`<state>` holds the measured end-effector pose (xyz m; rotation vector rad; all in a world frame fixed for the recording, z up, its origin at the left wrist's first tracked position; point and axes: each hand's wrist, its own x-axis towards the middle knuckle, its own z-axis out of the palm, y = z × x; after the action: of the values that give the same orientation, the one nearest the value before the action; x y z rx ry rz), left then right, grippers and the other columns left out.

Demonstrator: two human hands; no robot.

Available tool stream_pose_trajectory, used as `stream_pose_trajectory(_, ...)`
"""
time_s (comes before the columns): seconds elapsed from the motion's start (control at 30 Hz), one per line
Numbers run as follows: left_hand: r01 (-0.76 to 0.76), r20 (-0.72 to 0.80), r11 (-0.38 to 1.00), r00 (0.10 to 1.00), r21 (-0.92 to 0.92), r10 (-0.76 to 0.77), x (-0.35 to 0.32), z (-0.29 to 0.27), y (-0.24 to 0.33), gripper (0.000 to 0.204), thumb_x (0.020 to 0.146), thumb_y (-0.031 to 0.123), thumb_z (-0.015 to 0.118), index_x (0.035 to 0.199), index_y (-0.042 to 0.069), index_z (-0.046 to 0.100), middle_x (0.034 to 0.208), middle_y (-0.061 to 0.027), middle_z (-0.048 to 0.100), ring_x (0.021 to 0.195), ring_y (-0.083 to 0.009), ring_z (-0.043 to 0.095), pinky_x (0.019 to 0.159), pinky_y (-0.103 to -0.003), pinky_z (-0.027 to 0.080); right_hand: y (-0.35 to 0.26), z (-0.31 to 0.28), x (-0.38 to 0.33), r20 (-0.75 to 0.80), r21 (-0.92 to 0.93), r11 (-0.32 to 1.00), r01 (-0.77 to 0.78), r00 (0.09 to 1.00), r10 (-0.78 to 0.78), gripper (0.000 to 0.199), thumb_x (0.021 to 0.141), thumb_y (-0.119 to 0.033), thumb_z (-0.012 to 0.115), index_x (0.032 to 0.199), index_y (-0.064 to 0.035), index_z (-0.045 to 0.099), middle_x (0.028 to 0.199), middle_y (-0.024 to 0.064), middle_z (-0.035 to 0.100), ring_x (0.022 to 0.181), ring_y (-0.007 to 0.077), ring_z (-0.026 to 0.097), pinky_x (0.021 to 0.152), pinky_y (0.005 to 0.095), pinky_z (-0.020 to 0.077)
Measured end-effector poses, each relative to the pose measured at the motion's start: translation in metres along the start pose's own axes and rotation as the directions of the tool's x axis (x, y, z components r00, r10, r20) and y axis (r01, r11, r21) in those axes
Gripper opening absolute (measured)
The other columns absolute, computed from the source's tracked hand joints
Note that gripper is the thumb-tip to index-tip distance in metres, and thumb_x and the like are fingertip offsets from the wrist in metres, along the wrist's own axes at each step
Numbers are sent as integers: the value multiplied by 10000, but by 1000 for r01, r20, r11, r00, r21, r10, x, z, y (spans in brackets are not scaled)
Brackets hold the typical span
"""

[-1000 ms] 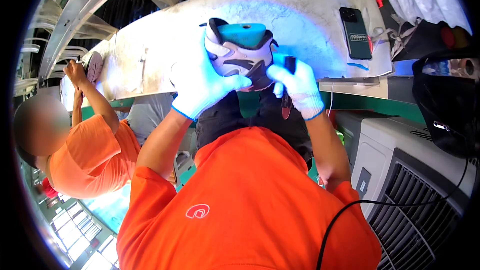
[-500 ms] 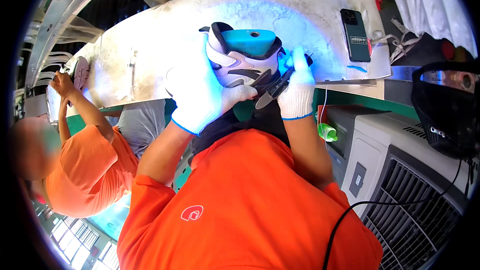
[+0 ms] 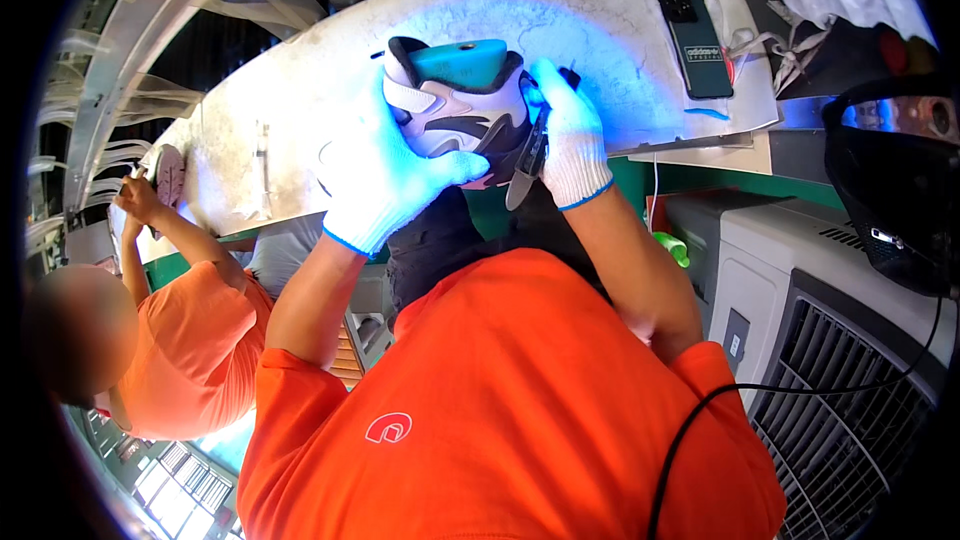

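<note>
Between my hands is a white, grey and black shoe [image 3: 462,112] with a turquoise shoe last [image 3: 455,64] filling its opening. My left hand [image 3: 385,175], in a white knit glove, wraps the shoe's left side with the thumb along the lower edge; its other fingers are partly hidden by glare. My right hand [image 3: 574,140], gloved the same way, is closed around a dark-handled tool with a flat, round-ended blade [image 3: 523,178]. The blade points down toward me, close against the shoe's right side. Whether it touches the shoe, I cannot tell.
A stained, pale-topped workbench [image 3: 300,90] lies under the shoe, lit blue. A dark green phone [image 3: 696,45] rests at its right. Beyond the right edge are a black bag [image 3: 890,210] and a grey air cooler [image 3: 760,250]. At left, an orange-shirted person [image 3: 200,350] handles another shoe sole [image 3: 168,177].
Both hands and the shoe have shifted slightly left and up in the picture. The tool's blade now points more steeply down, and my right forearm has swung outward. The whole view has shifted a little.
</note>
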<state>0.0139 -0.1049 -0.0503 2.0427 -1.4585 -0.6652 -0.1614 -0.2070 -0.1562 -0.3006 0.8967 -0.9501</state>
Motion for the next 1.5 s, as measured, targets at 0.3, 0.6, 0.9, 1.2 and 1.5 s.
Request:
stream_pose_trajectory(0.3,2,-91,999,996,51,3,-17,11,3,1255,593,309,1086,1620,7,433,1361,-152,700,1250,-311,726,1071,-450,598,6,12,-18,-180,-81,981,176,966,-188,208,1053,-175,788,1042,22,723,998,82,728,875,198,731,903,396,641)
stream_pose_trajectory(0.6,-137,-140,990,980,32,140,-25,17,-14,1308,554,479,1118,1592,13,474,1404,-162,716,1264,-317,737,1074,-451,605,-1,-8,-16,1,113,994,16,1000,-17,199,1115,-231,734,1096,-33,733,960,100,751,935,256,772,903,413,640)
stream_pose_trajectory(0.9,-130,-167,991,978,-28,124,-35,31,-20,1172,607,455,1118,1516,21,519,1361,-145,731,1223,-292,754,1064,-427,611,-9,-4,-14,26,-426,903,61,998,-55,252,1051,-224,750,992,19,788,876,69,766,787,177,723,741,327,575)
stream_pose_trajectory(1.2,-162,-307,986,941,-32,145,-68,53,-30,1060,618,228,1132,1470,15,539,1304,-126,721,1223,-288,737,1094,-425,593,-4,-15,-17,200,-269,951,153,975,-100,248,1038,-195,783,1019,53,787,969,134,816,843,205,771,826,361,626)
stream_pose_trajectory(1.5,-61,-80,857,996,-512,23,-54,39,-54,1041,708,188,1102,1561,-16,542,1422,-159,723,1292,-262,726,1120,-426,617,19,-22,-25,154,-304,873,381,924,-350,279,1049,-194,777,1109,77,805,1028,158,850,913,214,816,864,350,653)
